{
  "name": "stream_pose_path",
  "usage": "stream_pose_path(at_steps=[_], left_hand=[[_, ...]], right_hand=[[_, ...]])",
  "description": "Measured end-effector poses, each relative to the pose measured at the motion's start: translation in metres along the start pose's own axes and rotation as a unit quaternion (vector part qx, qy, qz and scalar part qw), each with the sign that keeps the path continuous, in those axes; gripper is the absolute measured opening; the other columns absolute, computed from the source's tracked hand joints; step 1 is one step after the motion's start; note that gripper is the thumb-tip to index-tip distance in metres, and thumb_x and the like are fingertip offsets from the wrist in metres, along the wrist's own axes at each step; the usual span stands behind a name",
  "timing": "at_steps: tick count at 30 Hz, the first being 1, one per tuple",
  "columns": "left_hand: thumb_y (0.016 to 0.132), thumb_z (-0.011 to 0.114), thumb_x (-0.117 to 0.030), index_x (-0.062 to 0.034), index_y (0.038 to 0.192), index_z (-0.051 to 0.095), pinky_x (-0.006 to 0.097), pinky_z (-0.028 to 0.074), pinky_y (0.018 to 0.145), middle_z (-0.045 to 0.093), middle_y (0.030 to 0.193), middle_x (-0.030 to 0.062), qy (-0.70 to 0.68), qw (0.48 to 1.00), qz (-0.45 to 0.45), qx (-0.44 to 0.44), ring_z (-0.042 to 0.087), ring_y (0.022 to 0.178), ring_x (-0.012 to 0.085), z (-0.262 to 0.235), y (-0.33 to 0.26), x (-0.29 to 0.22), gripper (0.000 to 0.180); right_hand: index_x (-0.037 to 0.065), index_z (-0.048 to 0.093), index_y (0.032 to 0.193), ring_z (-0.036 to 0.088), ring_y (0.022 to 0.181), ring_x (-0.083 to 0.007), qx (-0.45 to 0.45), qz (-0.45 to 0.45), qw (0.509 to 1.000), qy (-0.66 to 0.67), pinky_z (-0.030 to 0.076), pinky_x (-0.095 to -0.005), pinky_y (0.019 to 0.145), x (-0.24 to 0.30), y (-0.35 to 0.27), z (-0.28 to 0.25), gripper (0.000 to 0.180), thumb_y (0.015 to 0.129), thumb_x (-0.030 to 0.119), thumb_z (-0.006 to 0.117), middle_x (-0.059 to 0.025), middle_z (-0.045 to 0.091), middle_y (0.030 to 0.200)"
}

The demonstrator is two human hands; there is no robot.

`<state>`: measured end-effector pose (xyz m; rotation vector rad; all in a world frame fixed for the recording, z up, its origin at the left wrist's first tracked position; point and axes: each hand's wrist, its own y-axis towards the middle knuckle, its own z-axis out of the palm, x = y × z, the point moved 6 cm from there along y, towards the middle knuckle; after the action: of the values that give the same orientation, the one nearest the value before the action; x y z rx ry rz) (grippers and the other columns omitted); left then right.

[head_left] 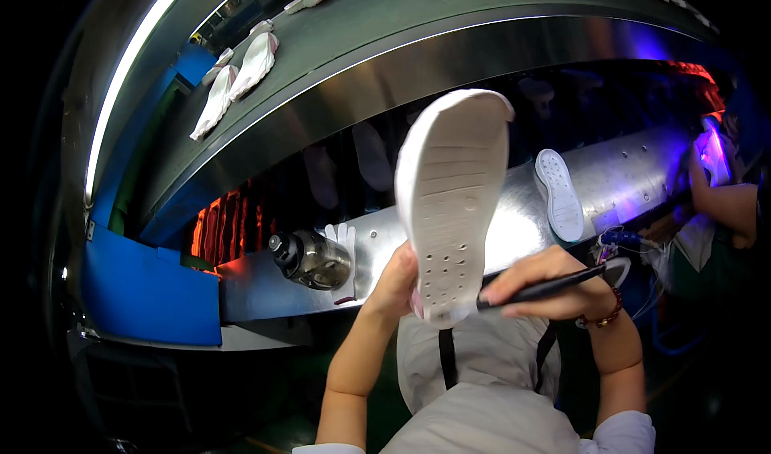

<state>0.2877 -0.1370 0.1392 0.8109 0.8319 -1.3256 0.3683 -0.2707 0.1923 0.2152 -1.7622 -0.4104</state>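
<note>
A white shoe (454,205) is held up in front of me, its grooved underside with small holes at one end facing me. My left hand (395,281) is closed around the shoe's lower left edge; some fingers are hidden behind it. My right hand (554,273) grips a black-handled brush (554,284). The brush's pale, blurred tip is at the holed end of the shoe. On the metal ledge to the right lies a white shoe sole (560,197) with several holes in it.
A dark translucent bottle (315,259) lies on the metal ledge (522,237) beside a white glove (344,277). Beyond, a green conveyor belt (337,32) carries white and pink shoe uppers (254,64). Shoe parts sit in the dark, red-lit space underneath. Another person's arm (723,205) works at far right.
</note>
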Motion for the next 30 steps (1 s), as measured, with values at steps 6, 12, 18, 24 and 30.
stream_pose_path(at_steps=[6,12,18,24,30], left_hand=[[0.080,0.049,-0.037,0.0001,0.127,0.028,0.032,0.043,0.084,0.048,0.114,0.0160,-0.001,0.984,-0.172,-0.050,0.053,0.098,0.0204,0.005,0.000,0.013,0.064],[0.072,0.059,-0.025,-0.0022,0.133,0.018,0.026,0.040,0.086,0.043,0.120,0.0156,-0.087,0.958,-0.267,0.059,0.049,0.103,0.0176,0.021,0.000,0.019,0.076],[0.076,0.052,-0.029,-0.0014,0.131,0.024,0.026,0.048,0.077,0.048,0.114,0.0168,-0.132,0.948,-0.286,0.042,0.057,0.091,0.0171,0.020,-0.004,0.022,0.067],[0.078,0.051,-0.027,0.0006,0.128,0.029,0.026,0.049,0.074,0.051,0.109,0.0158,-0.028,0.950,-0.310,-0.011,0.058,0.088,0.0162,0.011,-0.010,0.024,0.061],[0.079,0.050,-0.026,0.0012,0.124,0.035,0.028,0.050,0.073,0.053,0.108,0.0172,-0.119,0.952,-0.278,-0.048,0.059,0.085,0.0183,-0.004,-0.013,0.022,0.055]], right_hand=[[0.002,0.063,0.086,0.063,0.078,-0.0209,0.144,-0.023,0.989,0.018,0.050,-0.0272,0.068,0.002,-0.010,0.012,0.019,0.068,0.005,0.068,-0.0108,0.064,0.086],[0.005,0.063,0.088,0.063,0.078,-0.0202,0.142,-0.054,0.987,-0.048,0.048,-0.0259,0.064,0.002,-0.003,0.009,0.019,0.069,0.005,0.065,-0.0088,0.064,0.090],[0.007,0.063,0.086,0.063,0.076,-0.0170,0.119,-0.044,0.983,-0.134,0.046,-0.0249,0.059,0.018,-0.008,-0.007,0.014,0.072,0.009,0.063,-0.0051,0.064,0.090],[0.011,0.063,0.086,0.062,0.075,-0.0137,0.214,0.014,0.955,-0.207,0.040,-0.0219,0.052,0.010,-0.026,0.006,0.015,0.071,0.009,0.064,-0.0025,0.064,0.091],[0.008,0.063,0.090,0.062,0.078,-0.0174,0.024,-0.037,0.986,-0.161,0.047,-0.0233,0.062,-0.008,-0.028,-0.015,0.018,0.072,0.009,0.064,-0.0055,0.064,0.091]])
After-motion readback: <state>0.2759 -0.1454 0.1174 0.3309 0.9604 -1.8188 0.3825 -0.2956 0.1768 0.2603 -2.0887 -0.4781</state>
